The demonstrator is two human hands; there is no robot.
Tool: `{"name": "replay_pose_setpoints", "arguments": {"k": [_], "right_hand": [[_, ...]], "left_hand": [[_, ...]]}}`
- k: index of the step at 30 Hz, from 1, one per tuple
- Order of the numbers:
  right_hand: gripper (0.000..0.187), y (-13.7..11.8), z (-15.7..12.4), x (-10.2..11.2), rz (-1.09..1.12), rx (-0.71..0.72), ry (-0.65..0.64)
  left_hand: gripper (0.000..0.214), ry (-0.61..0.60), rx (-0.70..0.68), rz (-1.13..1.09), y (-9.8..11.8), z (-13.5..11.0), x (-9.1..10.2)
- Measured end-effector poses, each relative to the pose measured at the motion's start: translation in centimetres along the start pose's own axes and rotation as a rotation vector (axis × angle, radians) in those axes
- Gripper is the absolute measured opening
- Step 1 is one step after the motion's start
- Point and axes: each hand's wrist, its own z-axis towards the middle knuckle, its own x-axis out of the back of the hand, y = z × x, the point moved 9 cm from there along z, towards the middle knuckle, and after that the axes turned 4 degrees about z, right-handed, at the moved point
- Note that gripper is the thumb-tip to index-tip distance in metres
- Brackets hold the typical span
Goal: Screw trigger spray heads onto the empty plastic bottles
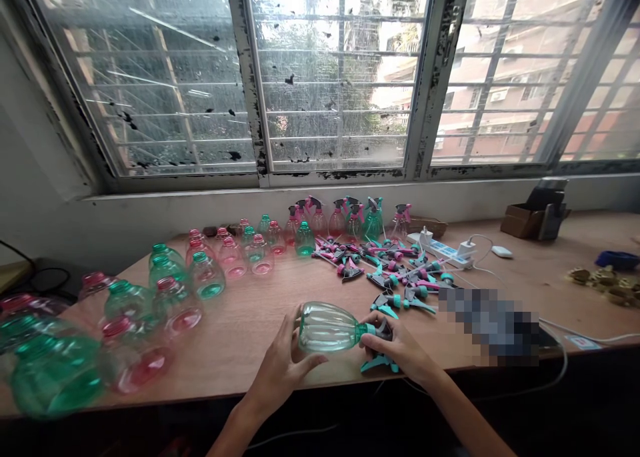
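A see-through green spray bottle (327, 326) lies sideways in the air over the table's front edge. Around its base end curves my left hand (283, 360), thumb below and fingers behind. My right hand (397, 350) grips the dark and teal trigger sprayer head (379, 331) at the bottle's neck; whether its threads are engaged is hidden. Just under that hand is a teal trigger (380, 362), partly covered. Beyond the hands, a pile of loose trigger sprayer heads (390, 264) in pink, teal and grey covers part of the table.
Several open green and pink bottles (207, 277) fill the wooden table's (240, 340) left side. Assembled spray bottles (337, 220) stand by the wall. To the right are a power strip (445, 249) with cables, a pixelated dark object (500, 327) and a cardboard box (523, 220).
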Motion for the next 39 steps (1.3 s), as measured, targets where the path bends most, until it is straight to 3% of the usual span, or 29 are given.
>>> {"name": "replay_pose_setpoints", "arguments": {"k": [5,11,15,20,31,36,39], "right_hand": [[0.037,0.0,0.0,0.2,0.004,0.008,0.013],[0.039,-0.1,0.0,0.0,0.033,-0.008,0.021],[0.040,-0.1,0.0,0.0,0.037,-0.014,0.024],[0.039,0.0,0.0,0.2,0.034,-0.014,0.028],[0.038,-0.4,-0.4,-0.1,0.015,-0.034,0.008],[0.032,-0.3,-0.4,-0.2,0.001,-0.028,-0.018],[0.033,-0.2,-0.4,-0.1,-0.001,-0.032,-0.013]], "left_hand": [[0.081,0.030,-0.041,0.141,0.3,0.1,0.3],[0.082,0.014,-0.054,0.064,-0.7,0.0,-0.2],[0.102,-0.023,-0.039,0.087,-0.9,-0.4,-0.4],[0.087,-0.042,-0.041,0.044,-0.3,-0.2,-0.3],[0.106,-0.056,-0.005,0.059,-0.8,-0.4,-0.6],[0.098,-0.097,-0.032,0.033,-0.5,-0.2,-0.9],[0.096,-0.058,-0.030,0.054,-0.9,-0.1,-0.7]]}}
